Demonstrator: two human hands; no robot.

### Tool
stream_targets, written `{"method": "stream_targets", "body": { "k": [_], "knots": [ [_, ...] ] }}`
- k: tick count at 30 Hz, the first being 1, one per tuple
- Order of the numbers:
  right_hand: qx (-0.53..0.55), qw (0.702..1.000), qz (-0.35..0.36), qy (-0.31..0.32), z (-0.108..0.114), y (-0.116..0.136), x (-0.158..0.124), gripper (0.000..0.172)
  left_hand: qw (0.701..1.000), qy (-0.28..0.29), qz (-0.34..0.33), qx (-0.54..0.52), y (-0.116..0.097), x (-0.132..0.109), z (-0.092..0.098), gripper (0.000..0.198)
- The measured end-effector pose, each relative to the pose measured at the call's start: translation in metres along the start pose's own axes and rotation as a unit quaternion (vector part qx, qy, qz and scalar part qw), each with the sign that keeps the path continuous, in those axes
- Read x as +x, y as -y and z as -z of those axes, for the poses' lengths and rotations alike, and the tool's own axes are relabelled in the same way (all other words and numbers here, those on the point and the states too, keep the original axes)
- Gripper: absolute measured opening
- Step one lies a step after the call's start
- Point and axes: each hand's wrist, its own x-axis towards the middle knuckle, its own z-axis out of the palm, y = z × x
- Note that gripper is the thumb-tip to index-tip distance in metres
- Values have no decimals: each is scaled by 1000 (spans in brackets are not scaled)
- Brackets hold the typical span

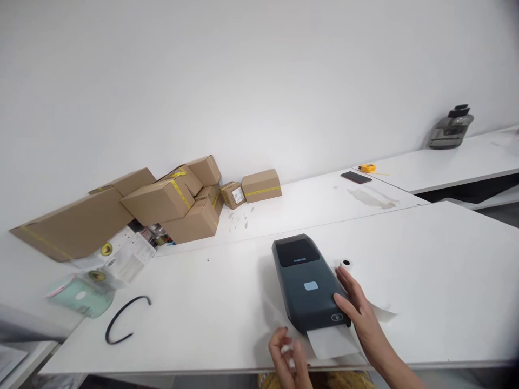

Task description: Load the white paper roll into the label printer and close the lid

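A dark grey label printer (310,278) lies on the white table in front of me, with a lighter square button on its top. From its near end a blank white label (333,342) sticks out. Against the printer's right side rests my right hand (360,308), fingers stretched and thumb on the top edge. My left hand (288,356) hovers by the near left corner, just left of the label; its fingers are loosely bent and apart, with nothing between them. Beyond my right fingertips sits a small white roll (346,264) with a dark core. A paper strip (383,313) shows behind my right hand.
Cardboard boxes (190,221) are piled at the back left. Nearer lie a mint-green pouch (81,296), clear packaging (130,256) and a black curved band (117,319). At the back right are a phone (356,177), a yellow tape measure (368,168) and a bottle (451,129).
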Motion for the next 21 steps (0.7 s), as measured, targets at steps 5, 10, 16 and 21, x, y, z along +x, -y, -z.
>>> {"method": "stream_targets", "body": {
  "k": [5, 10, 16, 21],
  "knots": [
    [0, 998, -57, 34, 0, -8, -2, 72, 996, 68, -11, -50, -38, 15, -17, 75],
    [10, 998, -55, 43, 2, -10, -1, 77, 992, 108, 23, -68, -54, 24, -31, 78],
    [19, 1000, -24, -1, -3, -19, -3, 67, 996, 68, -24, -58, -42, 25, -35, 70],
    [10, 1000, 0, -17, -6, -19, -4, 63, 994, 70, -63, -46, -35, 30, -38, 69]
  ]
}}
